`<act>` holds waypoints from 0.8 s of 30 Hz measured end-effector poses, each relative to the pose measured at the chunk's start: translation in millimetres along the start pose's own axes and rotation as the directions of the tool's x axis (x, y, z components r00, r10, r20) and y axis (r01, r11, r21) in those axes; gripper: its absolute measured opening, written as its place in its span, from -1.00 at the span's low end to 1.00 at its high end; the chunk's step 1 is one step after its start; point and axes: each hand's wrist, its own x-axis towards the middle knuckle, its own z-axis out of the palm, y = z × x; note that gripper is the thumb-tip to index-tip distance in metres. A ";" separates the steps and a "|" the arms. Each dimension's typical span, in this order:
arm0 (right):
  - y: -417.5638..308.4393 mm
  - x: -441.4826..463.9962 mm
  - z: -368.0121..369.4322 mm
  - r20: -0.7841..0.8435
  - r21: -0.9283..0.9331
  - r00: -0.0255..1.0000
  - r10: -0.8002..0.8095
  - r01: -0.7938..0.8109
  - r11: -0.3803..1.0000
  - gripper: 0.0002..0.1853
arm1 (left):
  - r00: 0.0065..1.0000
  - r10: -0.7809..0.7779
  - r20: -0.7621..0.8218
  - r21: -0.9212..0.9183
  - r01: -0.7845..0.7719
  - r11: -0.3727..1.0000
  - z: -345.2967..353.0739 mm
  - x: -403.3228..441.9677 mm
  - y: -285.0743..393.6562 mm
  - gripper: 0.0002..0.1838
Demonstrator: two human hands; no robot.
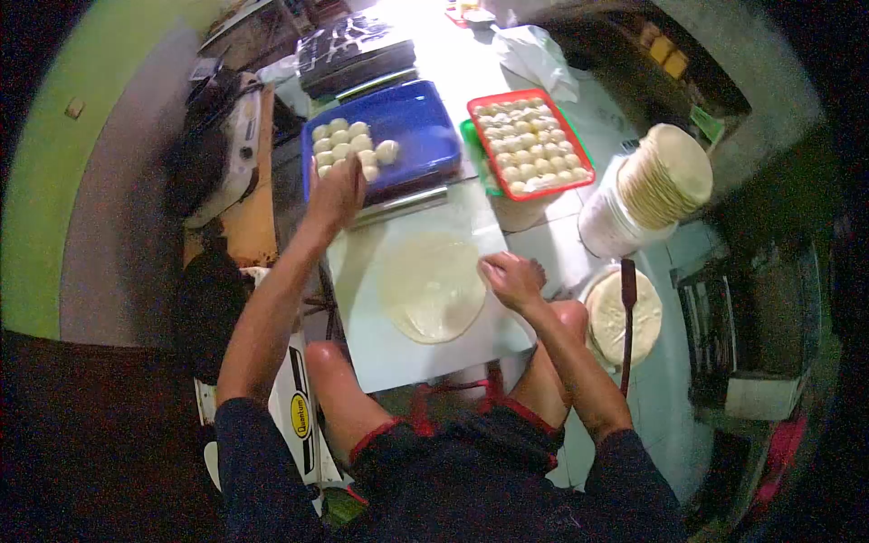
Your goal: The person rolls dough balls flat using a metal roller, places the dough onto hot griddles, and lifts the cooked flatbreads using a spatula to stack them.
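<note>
A thin, round sheet of dough point(434, 294) lies flat on a white board point(380, 357) in front of me. At its right edge is my right hand point(514, 279), fingers curled closed. Whether they pinch the dough edge or something small, I cannot make out. My left hand point(339, 192) reaches over the near left part of a blue tray point(412, 113), close against the pale dough balls point(339, 138). Most of its fingers are hidden behind the back of the hand. A single dough ball point(387, 151) sits apart to the right of the group.
Right of the blue tray, a red tray point(587, 172) holds rows of dough balls. Flat dough rounds point(665, 176) are stacked on a white bucket point(606, 217). A dark spatula point(628, 299) lies across more rounds point(647, 317). A burner-like appliance point(244, 145) stands left.
</note>
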 end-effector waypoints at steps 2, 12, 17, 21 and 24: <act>16.9 56.4 54.5 0.055 -0.066 0.985 -0.164 0.167 0.984 -0.80 | 0.971 -0.030 -0.238 0.108 0.057 0.993 -11.9 38.0 -22.8 -0.72; 26.9 124.8 146.6 0.058 -0.228 0.852 -0.521 0.519 0.824 -0.95 | 0.949 -0.058 0.309 -0.511 0.217 0.832 53.0 -116.4 48.3 -0.58; 23.9 132.4 115.6 0.374 0.055 0.820 -0.434 0.447 0.893 -0.93 | 0.994 -0.046 0.100 -0.499 0.090 0.862 121.8 -134.4 32.5 -0.58; 9.8 171.3 58.8 0.828 -0.245 0.557 -0.064 0.463 0.852 -0.77 | 0.990 0.114 0.079 -0.587 -0.046 0.808 125.9 -143.2 23.3 -0.74; 38.3 180.5 61.1 0.957 0.202 0.211 -0.200 0.014 0.979 -0.60 | 0.996 0.001 0.090 -0.761 0.068 0.645 131.4 -160.2 44.3 -0.90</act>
